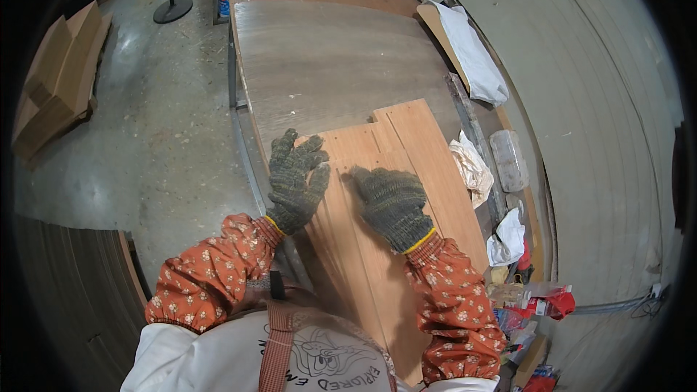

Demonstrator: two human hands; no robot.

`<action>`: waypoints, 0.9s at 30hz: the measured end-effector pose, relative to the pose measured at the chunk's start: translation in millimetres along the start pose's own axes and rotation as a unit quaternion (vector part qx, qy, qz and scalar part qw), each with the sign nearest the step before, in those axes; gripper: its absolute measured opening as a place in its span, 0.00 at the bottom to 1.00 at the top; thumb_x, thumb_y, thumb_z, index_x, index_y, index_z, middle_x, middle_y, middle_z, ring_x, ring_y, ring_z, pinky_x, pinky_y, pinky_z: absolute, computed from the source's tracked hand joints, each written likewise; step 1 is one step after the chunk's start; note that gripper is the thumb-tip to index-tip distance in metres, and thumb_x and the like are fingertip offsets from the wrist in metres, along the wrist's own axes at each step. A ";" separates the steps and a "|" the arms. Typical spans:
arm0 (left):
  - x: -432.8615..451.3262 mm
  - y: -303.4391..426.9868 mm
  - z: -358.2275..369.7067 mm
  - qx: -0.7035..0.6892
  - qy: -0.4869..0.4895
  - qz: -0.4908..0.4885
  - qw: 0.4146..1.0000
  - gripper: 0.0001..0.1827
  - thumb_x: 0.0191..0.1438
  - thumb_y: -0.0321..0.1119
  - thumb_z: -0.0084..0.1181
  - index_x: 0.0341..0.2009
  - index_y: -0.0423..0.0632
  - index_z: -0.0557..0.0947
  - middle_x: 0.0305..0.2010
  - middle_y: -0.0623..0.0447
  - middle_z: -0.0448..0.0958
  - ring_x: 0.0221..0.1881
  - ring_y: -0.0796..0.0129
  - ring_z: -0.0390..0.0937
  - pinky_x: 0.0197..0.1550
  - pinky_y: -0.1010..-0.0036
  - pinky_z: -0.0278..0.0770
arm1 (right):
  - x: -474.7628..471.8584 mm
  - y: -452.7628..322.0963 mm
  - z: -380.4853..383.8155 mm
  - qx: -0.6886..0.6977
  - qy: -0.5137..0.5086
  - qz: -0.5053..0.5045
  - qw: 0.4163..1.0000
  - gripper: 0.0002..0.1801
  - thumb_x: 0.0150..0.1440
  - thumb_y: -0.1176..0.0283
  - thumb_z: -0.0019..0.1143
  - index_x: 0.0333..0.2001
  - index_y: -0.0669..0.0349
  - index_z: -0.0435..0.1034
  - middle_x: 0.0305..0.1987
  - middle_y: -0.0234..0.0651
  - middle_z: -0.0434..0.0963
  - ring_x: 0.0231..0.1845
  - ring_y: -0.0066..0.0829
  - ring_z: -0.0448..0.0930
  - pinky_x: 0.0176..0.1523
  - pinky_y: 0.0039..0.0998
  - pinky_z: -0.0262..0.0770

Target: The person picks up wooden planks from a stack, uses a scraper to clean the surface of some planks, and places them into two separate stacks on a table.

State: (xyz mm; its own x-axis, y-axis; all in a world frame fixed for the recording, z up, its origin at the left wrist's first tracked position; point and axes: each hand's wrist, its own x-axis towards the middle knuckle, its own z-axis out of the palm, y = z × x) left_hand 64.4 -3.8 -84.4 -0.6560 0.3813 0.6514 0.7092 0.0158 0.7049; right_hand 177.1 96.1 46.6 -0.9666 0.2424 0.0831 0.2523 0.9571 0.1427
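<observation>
A light-brown wooden panel (444, 185) lies lengthwise before me, with long straight grooves, a few small dark holes and a stepped far edge. My left hand (297, 182), in a dark knitted work glove with a yellow cuff edge, is at the panel's left edge with its fingers apart. Over the middle of the panel is my right hand (393, 204), gloved the same way, back upward and fingers curled under. Whether anything is inside those curled fingers is hidden. Both forearms wear orange flowered sleeve covers.
The panel rests on a worn worktable (337, 60). Along its right side are a crumpled white cloth (472, 169), a clear plastic-wrapped block (509, 160) and a white sheet (471, 49). Plastic bottles (509, 295) clutter the lower right. An opened cardboard box (60, 81) stands on the floor at left.
</observation>
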 end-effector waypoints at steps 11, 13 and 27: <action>1.2 5.9 1.9 -0.002 -0.013 -0.027 1.000 0.09 0.51 0.28 0.55 0.39 0.46 0.81 0.53 0.47 0.75 0.64 0.43 0.58 0.63 0.53 0.57 | -9.0 3.4 -4.0 0.006 -0.007 -0.004 1.000 0.10 0.57 0.61 0.46 0.30 0.52 0.72 0.22 0.35 0.75 0.22 0.40 0.76 0.26 0.44 0.66; -0.3 8.4 2.5 -0.017 -0.013 -0.042 0.999 0.09 0.51 0.28 0.55 0.38 0.46 0.81 0.52 0.47 0.75 0.64 0.43 0.58 0.63 0.53 0.57 | -7.4 4.8 6.8 0.010 0.002 0.019 1.000 0.11 0.58 0.61 0.44 0.30 0.51 0.72 0.22 0.35 0.75 0.22 0.39 0.76 0.26 0.44 0.65; -0.2 2.3 9.7 0.007 0.011 -0.036 0.999 0.13 0.48 0.34 0.62 0.39 0.46 0.80 0.49 0.47 0.77 0.63 0.43 0.60 0.62 0.50 0.54 | -42.1 2.2 6.7 0.039 -0.037 0.024 0.998 0.13 0.59 0.58 0.44 0.39 0.50 0.73 0.25 0.36 0.77 0.26 0.41 0.78 0.31 0.42 0.70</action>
State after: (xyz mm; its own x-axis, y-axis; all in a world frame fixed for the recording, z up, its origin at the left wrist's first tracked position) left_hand 68.7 5.1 -85.6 -0.7103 0.3590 0.6055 0.6635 0.0544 0.7462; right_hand 218.0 89.1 36.9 -0.9548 0.2970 0.0152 0.2973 0.9527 0.0623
